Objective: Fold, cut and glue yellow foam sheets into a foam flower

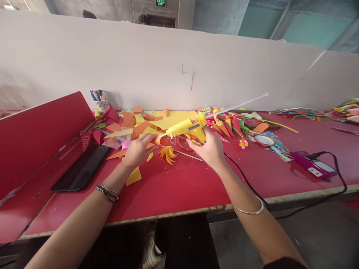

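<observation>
My right hand (211, 148) is wrapped round the grip of a yellow glue gun (183, 128), and a long clear glue stick (238, 106) juts from its back end. The gun's nozzle points left, at the rim of a small rolled orange paper piece (162, 140). That orange piece is pinched in my left hand (138, 150); whether the nozzle touches it I cannot tell. Just below lies a yellow curled paper piece with pointed petals (167, 154) on the red tabletop (179, 190). A yellow paper square (134, 176) rests near my left wrist.
Behind my hands spread orange and yellow paper scraps (140, 127) and several small paper cones (228, 125). A black phone (81, 168) lies left. At right sits a purple power strip (314, 165) with a black cord (244, 175). A pen cup (101, 101) stands by the white partition (146, 63).
</observation>
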`<state>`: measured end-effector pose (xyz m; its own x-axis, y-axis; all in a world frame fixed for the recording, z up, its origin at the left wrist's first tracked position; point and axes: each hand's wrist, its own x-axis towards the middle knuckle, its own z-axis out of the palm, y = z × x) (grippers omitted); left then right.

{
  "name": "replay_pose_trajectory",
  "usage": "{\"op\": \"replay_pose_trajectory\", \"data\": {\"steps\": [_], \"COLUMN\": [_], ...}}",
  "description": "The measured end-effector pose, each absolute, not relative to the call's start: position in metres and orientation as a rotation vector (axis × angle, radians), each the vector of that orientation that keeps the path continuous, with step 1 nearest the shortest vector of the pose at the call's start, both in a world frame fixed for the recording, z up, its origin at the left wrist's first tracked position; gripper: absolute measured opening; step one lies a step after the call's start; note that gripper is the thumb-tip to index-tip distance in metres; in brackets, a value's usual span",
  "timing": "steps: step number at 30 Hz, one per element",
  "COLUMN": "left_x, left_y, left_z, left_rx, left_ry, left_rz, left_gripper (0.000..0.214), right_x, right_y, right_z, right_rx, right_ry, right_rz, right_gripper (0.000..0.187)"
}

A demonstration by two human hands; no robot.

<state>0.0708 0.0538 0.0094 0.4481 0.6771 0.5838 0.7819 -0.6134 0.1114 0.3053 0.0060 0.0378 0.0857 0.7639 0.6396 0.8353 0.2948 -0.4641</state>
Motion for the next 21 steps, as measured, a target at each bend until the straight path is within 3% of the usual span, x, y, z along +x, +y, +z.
{"op": "replay_pose_trajectory", "data": {"steps": [6,21], "left_x": [0.0712,0.0733], "left_y": [0.0563,0.0553], "left_z": [0.0085,0.0060], "left_rx": [-2.527,-2.654], "left_ry": [-1.262,-1.181], "left_rz": [-1.072,-1.053], "left_gripper": [0.026,0.025], "right_x": [0.3054,0.3033], "right_y": [0.0056,0.0059], "right_z": [0.0384,0.0361], "right_rx": [-1.457,-1.428], "right_ry": [-1.692,-1.780], "right_rz": [-0.104,-0.010], "right_gripper": [0.026,0.022]}}
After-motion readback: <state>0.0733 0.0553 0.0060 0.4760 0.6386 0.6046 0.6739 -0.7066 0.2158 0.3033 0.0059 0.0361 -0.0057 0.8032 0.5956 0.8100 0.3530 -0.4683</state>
